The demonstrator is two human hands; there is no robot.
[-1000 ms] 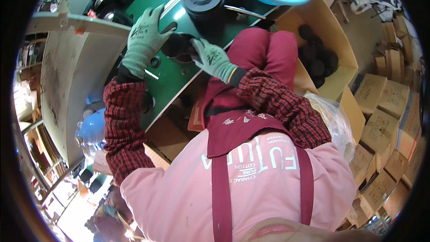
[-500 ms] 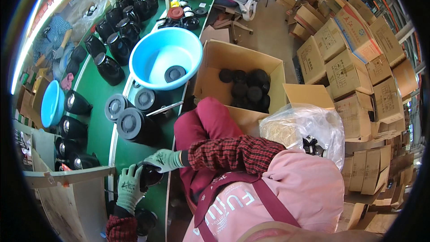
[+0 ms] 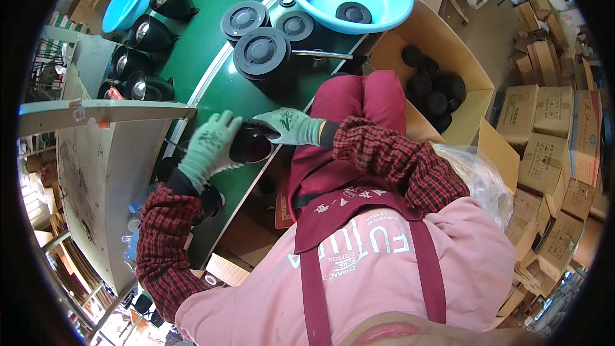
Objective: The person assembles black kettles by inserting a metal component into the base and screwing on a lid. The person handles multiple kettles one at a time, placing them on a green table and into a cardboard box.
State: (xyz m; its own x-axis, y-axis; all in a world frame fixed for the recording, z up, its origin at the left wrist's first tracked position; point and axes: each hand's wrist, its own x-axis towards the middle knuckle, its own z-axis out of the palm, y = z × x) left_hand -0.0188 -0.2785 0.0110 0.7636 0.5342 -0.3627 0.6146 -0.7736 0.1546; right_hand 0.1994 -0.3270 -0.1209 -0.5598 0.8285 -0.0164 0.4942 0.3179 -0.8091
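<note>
My left hand [image 3: 213, 146], in a pale green knit glove, wraps round the left side of a glossy black rounded vessel [image 3: 251, 145] over the green bench. From the right, my right hand [image 3: 289, 127], gloved alike, grips its upper edge with fingers and thumb. The vessel's exact kind is hard to make out, as both gloves cover much of it. Beyond them stand dark grey ribbed round lids [image 3: 261, 52], stacked or in small piles, with a metal rod [image 3: 323, 55] jutting out beside them. Another black vessel [image 3: 210, 201] lies partly hidden under my left forearm.
A blue basin [image 3: 397, 0] with a round black lid inside sits at the bench's far side. An open carton [image 3: 471, 64] of black round parts stands right of my knees. Several black jugs [image 3: 152, 33] line the left; a beige frame bar [image 3: 115, 113] crosses there.
The whole view has swung, so bench and basin sit higher and farther right. Both hands still hold the black vessel, which now shows more of its rounded side.
</note>
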